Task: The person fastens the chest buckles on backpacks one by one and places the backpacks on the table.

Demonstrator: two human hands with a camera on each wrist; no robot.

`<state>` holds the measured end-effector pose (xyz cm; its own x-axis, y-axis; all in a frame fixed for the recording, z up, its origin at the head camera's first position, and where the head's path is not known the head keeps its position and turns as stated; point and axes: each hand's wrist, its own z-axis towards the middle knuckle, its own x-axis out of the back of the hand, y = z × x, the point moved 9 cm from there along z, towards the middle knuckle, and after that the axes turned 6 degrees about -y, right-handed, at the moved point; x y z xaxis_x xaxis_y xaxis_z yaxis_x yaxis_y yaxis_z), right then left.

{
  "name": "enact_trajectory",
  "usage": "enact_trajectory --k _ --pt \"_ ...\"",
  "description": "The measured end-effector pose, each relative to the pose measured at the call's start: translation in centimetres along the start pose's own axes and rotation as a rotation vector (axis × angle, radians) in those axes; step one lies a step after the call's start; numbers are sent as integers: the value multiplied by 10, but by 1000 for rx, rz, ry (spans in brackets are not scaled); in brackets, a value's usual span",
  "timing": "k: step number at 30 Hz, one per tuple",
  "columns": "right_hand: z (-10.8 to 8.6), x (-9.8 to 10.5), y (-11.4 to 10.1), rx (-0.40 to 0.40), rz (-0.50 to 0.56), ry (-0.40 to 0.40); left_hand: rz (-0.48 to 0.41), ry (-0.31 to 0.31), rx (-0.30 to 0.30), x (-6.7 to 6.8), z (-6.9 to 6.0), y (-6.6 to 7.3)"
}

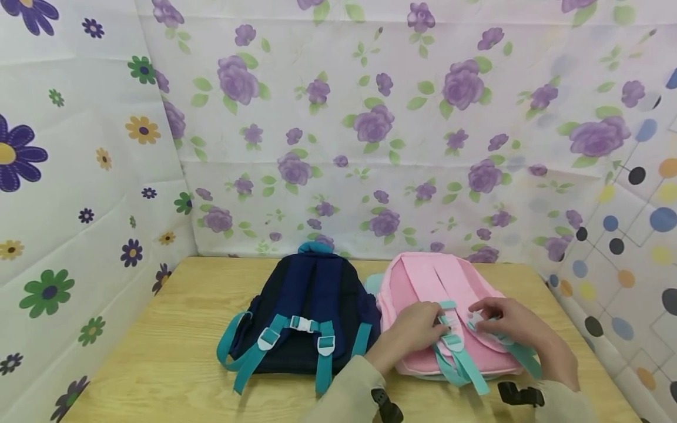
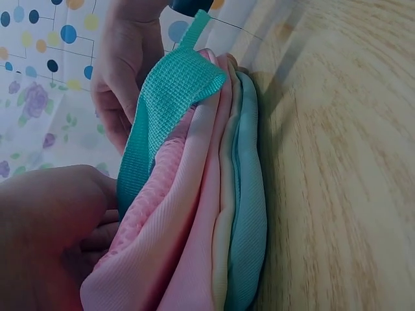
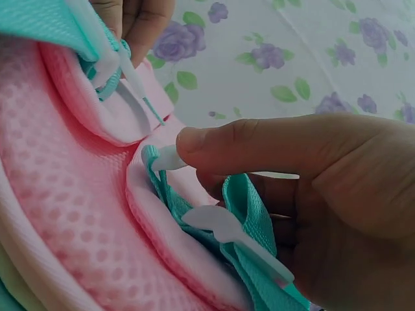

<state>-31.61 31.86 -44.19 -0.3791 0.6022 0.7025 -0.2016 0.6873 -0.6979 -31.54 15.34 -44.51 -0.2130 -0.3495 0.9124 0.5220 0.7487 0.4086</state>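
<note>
A pink backpack (image 1: 394, 296) lies on the table, its padded shoulder straps (image 1: 431, 276) and teal webbing facing up. My left hand (image 1: 415, 328) is at its left shoulder strap, fingers curled at a white buckle part on a short teal strap; its fingertips are partly hidden. My right hand (image 1: 513, 322) is at the other shoulder strap. In the right wrist view its thumb and fingers pinch a white buckle half (image 3: 166, 159), apart from the left one. Just below that is a white strap adjuster (image 3: 237, 240) with looped teal webbing. The left wrist view shows the backpack's layered side (image 2: 194, 220).
A navy backpack (image 1: 275, 346) with teal straps lies at the left, against the pink one; its white chest buckle (image 1: 302, 324) is fastened. Both rest on a wooden table (image 1: 180, 329). Flower-patterned cloth (image 1: 338, 194) hangs behind, with more patterned cloth at the sides.
</note>
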Motion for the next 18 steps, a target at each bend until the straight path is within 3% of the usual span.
enact_trajectory --k 6,13,18 --pt "5 -9 -10 37 -15 -35 -17 -14 12 3 -1 -2" --pt "7 -14 -11 12 -100 -25 -6 -21 17 4 -1 0" --pt "7 -14 -9 8 -87 -25 10 -24 14 1 -2 1"
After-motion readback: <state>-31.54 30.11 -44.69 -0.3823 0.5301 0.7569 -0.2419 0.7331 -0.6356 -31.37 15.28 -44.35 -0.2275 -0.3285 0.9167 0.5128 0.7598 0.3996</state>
